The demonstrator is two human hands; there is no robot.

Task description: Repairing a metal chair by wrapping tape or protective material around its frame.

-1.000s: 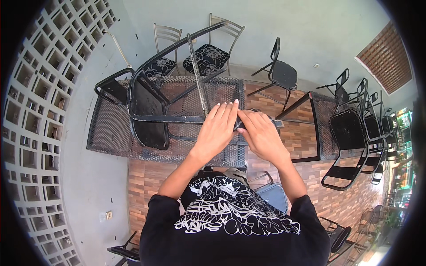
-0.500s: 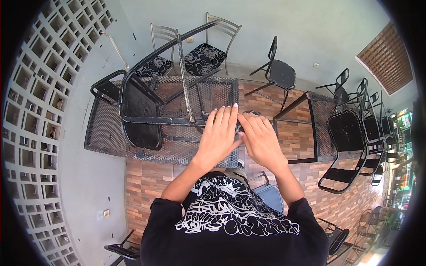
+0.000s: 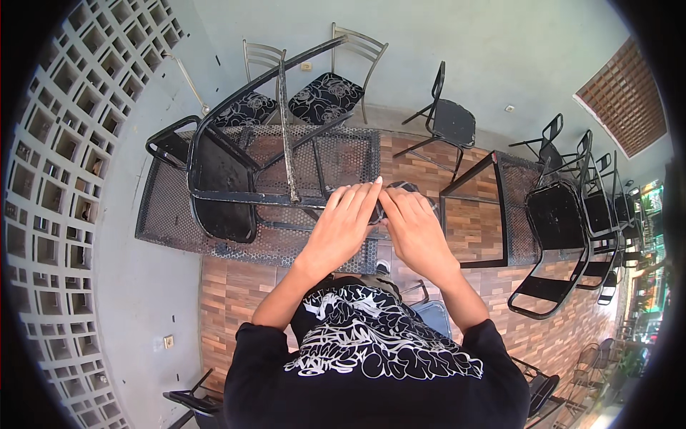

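Fingers of the left hand (image 3: 341, 227) and right hand (image 3: 416, 230) lie stretched side by side, gripping a small dark object (image 3: 391, 191) between them. Beyond the fingertips: one mesh table (image 3: 171, 214) bearing one overturned black chair (image 3: 221, 189), then two cushioned chairs (image 3: 325, 96).

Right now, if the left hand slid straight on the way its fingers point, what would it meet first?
Likely the mesh top of the black metal table just past the fingertips of the left hand, then the patterned chair cushion beyond the far edge. Depth is unclear.
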